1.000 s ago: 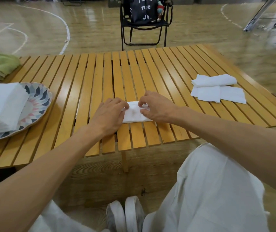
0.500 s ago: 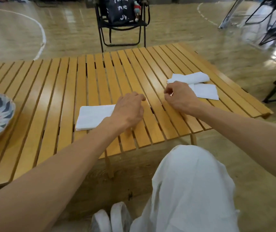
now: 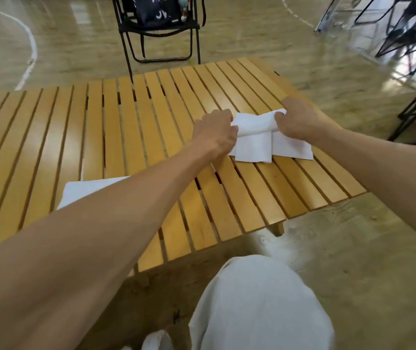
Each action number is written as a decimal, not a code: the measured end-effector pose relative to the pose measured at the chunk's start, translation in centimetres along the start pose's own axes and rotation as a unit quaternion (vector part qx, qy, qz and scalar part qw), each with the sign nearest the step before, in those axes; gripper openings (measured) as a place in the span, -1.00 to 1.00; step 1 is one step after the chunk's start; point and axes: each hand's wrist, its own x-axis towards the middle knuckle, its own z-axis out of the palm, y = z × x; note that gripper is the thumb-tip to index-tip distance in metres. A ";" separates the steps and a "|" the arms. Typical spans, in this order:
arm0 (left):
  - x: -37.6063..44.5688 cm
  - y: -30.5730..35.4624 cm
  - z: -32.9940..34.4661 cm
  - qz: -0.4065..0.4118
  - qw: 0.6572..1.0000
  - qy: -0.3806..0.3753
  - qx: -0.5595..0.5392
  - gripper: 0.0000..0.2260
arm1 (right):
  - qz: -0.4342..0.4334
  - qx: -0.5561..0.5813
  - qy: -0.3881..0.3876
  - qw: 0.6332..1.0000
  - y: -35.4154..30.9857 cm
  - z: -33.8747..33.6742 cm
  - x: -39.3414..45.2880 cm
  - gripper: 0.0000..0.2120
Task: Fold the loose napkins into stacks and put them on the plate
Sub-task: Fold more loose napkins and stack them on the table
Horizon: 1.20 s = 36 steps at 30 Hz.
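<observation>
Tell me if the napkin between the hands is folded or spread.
Neither fully: the top napkin is bunched, pinched at both ends by the left hand and right hand, draped over flat napkins.

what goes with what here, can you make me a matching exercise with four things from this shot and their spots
Things:
1. left hand
2. right hand
3. folded napkin
4. black chair

Places:
a. on the floor beyond the table's far edge
b. gripping the right end of the loose napkins
c. flat on the slats, partly under the left forearm
d. gripping the left end of the loose napkins

Pairs: 1-d, 2-b, 3-c, 4-a
</observation>
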 end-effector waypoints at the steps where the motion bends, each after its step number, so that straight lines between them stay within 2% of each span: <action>1: 0.8 0.2 0.2 0.002 1.000 0.004 0.005 -0.71 | -0.004 0.000 -0.023 1.000 0.1 -0.1 0.5 -0.51; 5: 3.0 0.8 1.0 0.000 1.000 0.000 0.026 -0.71 | -0.064 -0.038 -0.103 0.992 0.0 0.3 2.0 -0.46; 7: 3.5 1.0 1.5 0.006 0.998 -0.004 0.056 -0.70 | -0.087 -0.051 -0.111 0.989 -0.2 0.7 2.5 -0.49; 13: 3.5 1.0 1.6 0.014 0.998 0.027 0.050 -0.71 | -0.139 -0.113 -0.048 0.983 -0.6 -0.1 2.8 -0.64; 21: 2.0 0.5 0.5 0.012 0.997 0.075 -0.026 -0.93 | -0.168 -0.101 0.024 0.980 0.4 -0.6 1.6 -0.78; 23: 1.5 0.2 -0.2 0.022 0.995 0.086 -0.050 -0.93 | -0.184 -0.098 0.027 0.978 0.5 -1.0 1.3 -0.70; 26: 0.7 -0.8 -1.7 0.062 0.990 0.106 -0.071 -0.95 | -0.213 -0.070 0.007 0.975 0.2 -1.6 0.3 -0.46; 28: 0.0 -1.6 -2.9 0.085 0.986 0.125 -0.075 -0.95 | -0.235 -0.059 0.010 0.970 -0.5 -1.9 -0.3 -0.44; 36: -3.8 -5.3 -8.2 0.123 0.977 0.144 -0.101 -0.94 | -0.285 0.010 0.031 0.958 -5.8 -2.4 -3.4 -0.85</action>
